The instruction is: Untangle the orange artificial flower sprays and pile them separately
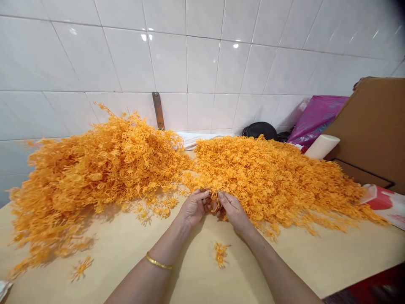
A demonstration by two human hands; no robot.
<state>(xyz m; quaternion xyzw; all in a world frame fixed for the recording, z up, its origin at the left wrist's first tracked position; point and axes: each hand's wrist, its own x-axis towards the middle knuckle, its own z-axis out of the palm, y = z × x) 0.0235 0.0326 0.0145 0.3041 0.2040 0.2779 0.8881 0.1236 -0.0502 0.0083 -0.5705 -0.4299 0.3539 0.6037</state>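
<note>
My left hand (pixel 196 207) and my right hand (pixel 232 210) meet at the middle of the table, thumbs and fingers pinched on a small orange plastic flower piece (pixel 215 206). The fingers hide part of it. Just behind my hands, two big heaps of the same spidery orange pieces rise: a taller left heap (pixel 107 164) and a broader right heap (pixel 268 177). A small orange cluster (pixel 220 254) lies on the table between my forearms. Another loose orange piece (pixel 81 268) rests at the lower left. A gold bangle (pixel 158 262) circles my left wrist.
A pale yellow table (pixel 196 274) stands against a white tiled wall (pixel 202 63). At the right are a cardboard box (pixel 373 126), a white roll (pixel 322 146), a purple bag (pixel 316 118) and a red-and-white packet (pixel 382 202). A black round case (pixel 260 130) sits behind the right heap.
</note>
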